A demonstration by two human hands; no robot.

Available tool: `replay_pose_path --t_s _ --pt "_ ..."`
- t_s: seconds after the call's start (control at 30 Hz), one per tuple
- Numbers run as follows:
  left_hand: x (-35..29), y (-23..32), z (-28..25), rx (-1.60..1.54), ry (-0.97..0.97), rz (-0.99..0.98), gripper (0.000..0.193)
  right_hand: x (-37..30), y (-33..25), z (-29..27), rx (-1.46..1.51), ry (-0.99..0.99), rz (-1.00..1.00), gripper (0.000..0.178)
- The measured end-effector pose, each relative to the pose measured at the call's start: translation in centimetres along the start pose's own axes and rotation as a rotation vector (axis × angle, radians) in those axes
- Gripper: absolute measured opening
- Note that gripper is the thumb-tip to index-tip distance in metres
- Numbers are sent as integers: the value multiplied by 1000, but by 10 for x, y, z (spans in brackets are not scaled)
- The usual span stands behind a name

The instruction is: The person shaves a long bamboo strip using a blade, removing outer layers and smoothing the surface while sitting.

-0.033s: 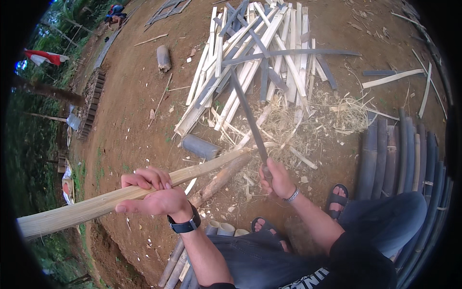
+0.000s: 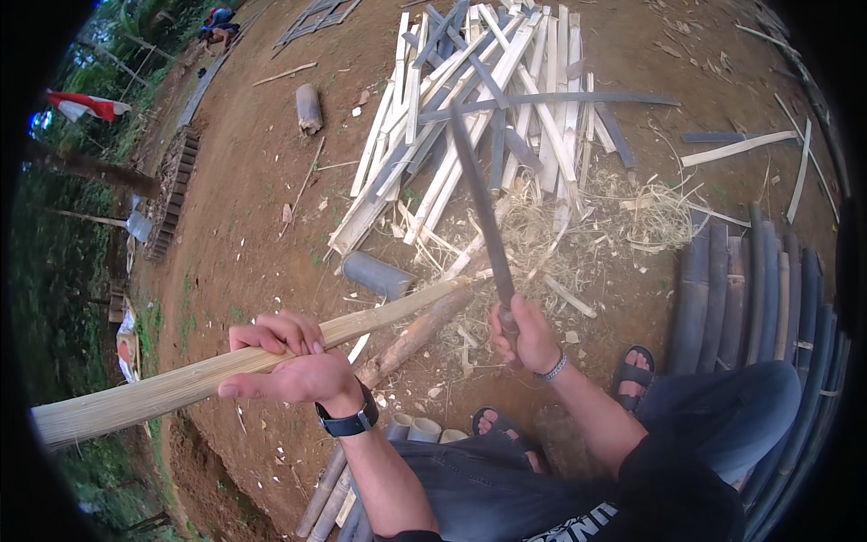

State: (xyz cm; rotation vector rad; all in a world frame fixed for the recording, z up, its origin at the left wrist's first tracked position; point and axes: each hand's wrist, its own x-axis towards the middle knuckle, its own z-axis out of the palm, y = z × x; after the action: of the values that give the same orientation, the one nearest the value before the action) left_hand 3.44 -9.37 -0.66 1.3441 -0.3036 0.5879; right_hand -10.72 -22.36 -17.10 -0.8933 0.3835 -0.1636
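A long, pale split bamboo strip [image 2: 194, 388] slants across from the lower left, its far end over a log [image 2: 415, 336] on the ground. My left hand [image 2: 287, 359] grips the strip at mid-length, fingers curled over it and thumb stretched out along it. My right hand [image 2: 526, 334] is closed around the handle of a long, dark-bladed machete [image 2: 481, 208]. The blade is raised, pointing up and away, just beyond the strip's far end. Curly bamboo shavings [image 2: 533, 226] lie on the soil past the log.
Pale and dark bamboo strips [image 2: 470, 117] are heaped ahead. A short dark bamboo piece [image 2: 377, 275] lies left of the log. Long bamboo poles [image 2: 713, 298] line my right side, and cut bamboo tubes [image 2: 424, 430] lie by my sandalled feet. Another person [image 2: 219, 29] is far off at upper left.
The machete blade has swung slightly to the right and stands a little more upright, with my right hand turning slightly. My left hand and the bamboo strip have barely moved.
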Motion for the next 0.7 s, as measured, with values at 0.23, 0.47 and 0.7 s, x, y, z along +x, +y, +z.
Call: replay_pose_path --t_s 0.23,0.47,0.7 --pt "-4 6 9 11 -16 -26 66 3 163 -85 -749 205 580 63" --pt "0 0 4 11 8 -11 65 11 18 -4 -140 -36 26 63" --pt "-3 5 13 0 37 -54 65 7 144 -77 -284 159 544 63"
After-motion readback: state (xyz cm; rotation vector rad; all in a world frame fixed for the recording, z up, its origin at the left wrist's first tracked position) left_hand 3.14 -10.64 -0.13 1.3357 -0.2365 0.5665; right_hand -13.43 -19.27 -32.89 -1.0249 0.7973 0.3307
